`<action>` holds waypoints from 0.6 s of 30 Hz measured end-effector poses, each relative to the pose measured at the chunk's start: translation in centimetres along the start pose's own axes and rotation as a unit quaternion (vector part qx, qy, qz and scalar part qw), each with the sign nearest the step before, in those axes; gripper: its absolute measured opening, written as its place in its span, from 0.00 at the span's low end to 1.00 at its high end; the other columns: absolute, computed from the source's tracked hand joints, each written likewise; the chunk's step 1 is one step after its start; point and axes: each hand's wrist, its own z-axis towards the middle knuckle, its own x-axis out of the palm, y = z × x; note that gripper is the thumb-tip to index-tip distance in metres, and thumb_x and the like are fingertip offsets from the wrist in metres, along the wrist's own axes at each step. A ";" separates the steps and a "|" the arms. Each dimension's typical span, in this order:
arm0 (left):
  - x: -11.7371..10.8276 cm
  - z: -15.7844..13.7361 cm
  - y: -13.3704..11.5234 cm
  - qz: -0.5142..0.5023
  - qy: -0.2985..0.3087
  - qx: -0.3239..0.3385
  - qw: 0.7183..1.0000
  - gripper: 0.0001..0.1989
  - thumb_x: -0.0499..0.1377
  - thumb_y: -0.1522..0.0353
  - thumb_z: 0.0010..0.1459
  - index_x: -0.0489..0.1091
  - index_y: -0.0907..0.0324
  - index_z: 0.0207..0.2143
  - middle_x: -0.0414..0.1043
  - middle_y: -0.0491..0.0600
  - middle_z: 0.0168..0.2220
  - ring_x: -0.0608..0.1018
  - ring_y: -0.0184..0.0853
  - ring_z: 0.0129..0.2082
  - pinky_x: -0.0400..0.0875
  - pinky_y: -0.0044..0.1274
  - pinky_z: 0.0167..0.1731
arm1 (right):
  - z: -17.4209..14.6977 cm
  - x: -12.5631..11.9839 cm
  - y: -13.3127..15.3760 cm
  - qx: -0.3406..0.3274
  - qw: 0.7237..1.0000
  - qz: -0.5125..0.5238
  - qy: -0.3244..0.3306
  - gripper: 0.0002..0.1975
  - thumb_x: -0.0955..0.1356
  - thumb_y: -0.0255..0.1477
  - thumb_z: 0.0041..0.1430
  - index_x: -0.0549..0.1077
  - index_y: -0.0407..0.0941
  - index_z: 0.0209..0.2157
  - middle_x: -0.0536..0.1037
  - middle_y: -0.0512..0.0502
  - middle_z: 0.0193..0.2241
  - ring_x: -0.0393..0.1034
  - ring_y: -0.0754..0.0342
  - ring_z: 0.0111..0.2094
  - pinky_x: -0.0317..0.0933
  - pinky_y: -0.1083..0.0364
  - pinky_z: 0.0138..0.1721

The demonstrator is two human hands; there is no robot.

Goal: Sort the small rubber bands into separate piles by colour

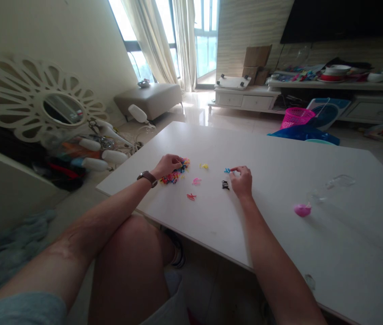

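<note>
My left hand (168,166), with a dark watch on its wrist, is over a mixed pile of small colourful bands (171,178), perhaps hair ties. Its fingers are pinched at the pile's upper part; what lies between them is hidden. My right hand (242,180) has thumb and forefinger closed at the edge of a little group of blue bands (227,170). Just below that group lie black bands (225,185). Between my hands are separate small groups of yellow bands (205,166), pink bands (196,181) and red bands (191,197).
On the right of the white table (279,167) are a pink rounded object (302,210) and clear plastic pieces (340,181). Beyond the far edge stand a pink basket (297,118) and a blue item (304,132). A lamp with white shades (115,156) is at the left.
</note>
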 end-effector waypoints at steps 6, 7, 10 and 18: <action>0.9 0.4 -0.5 -0.023 -0.009 0.001 1.000 0.12 0.64 0.62 0.49 0.81 0.63 0.30 0.78 0.49 0.26 0.73 0.32 0.26 0.64 0.23 0.28 | 0.0 0.0 0.1 0.011 1.000 0.005 0.008 0.05 0.67 0.28 0.53 0.77 0.46 0.30 0.75 0.43 0.35 0.67 0.45 0.42 0.62 0.46 0.48; 1.2 0.6 -0.5 -0.033 -0.008 -0.002 0.999 0.13 0.65 0.62 0.49 0.80 0.63 0.30 0.79 0.49 0.26 0.74 0.33 0.27 0.64 0.23 0.28 | 0.0 0.1 0.0 0.013 1.000 0.007 0.009 0.05 0.67 0.28 0.53 0.77 0.46 0.31 0.75 0.43 0.35 0.67 0.45 0.42 0.62 0.46 0.48; 2.5 1.2 -1.0 -0.104 0.010 -0.018 0.994 0.12 0.66 0.63 0.48 0.80 0.64 0.31 0.80 0.51 0.27 0.76 0.33 0.27 0.67 0.23 0.28 | 0.0 0.1 -0.1 0.018 1.000 0.011 0.014 0.06 0.67 0.28 0.53 0.77 0.46 0.31 0.75 0.43 0.36 0.67 0.45 0.42 0.63 0.47 0.47; 6.5 2.6 -3.4 -0.278 0.024 -0.114 0.953 0.10 0.68 0.70 0.47 0.79 0.65 0.34 0.81 0.53 0.30 0.80 0.33 0.32 0.74 0.26 0.39 | -0.1 -0.1 -0.4 0.020 1.000 0.008 0.016 0.05 0.67 0.28 0.54 0.76 0.46 0.31 0.75 0.43 0.36 0.66 0.46 0.42 0.63 0.48 0.45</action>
